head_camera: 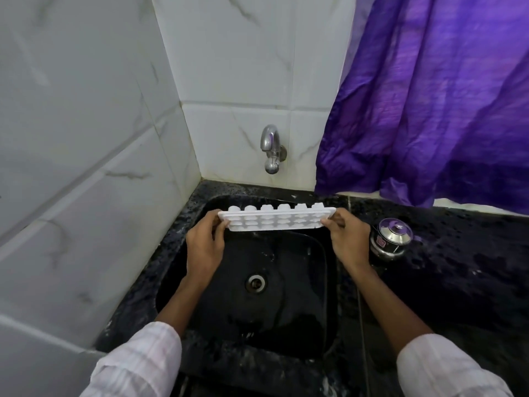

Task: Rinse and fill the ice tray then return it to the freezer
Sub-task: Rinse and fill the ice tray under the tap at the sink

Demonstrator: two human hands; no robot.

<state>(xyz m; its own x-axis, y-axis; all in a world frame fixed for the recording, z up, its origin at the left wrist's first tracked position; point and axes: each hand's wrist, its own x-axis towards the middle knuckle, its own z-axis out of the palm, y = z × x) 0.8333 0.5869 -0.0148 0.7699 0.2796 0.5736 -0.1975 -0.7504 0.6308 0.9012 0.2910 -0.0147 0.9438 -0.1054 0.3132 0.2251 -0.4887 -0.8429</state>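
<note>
Both hands are gripping the white ice tray [276, 220], the left hand [204, 247] and right hand [347, 239] each pinching one end. They are holding it over the black sink [257, 282], under the tap [270, 147], probably so water falls in.

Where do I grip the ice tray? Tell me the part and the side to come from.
Grip the ice tray by the flat rim at its two short ends, coming from left and right. It is long and narrow, and cups fill the middle. The left hand and right hand pinch it there.

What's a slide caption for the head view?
Left hand and right hand hold a white ice tray over the black sink near the tap.
</note>
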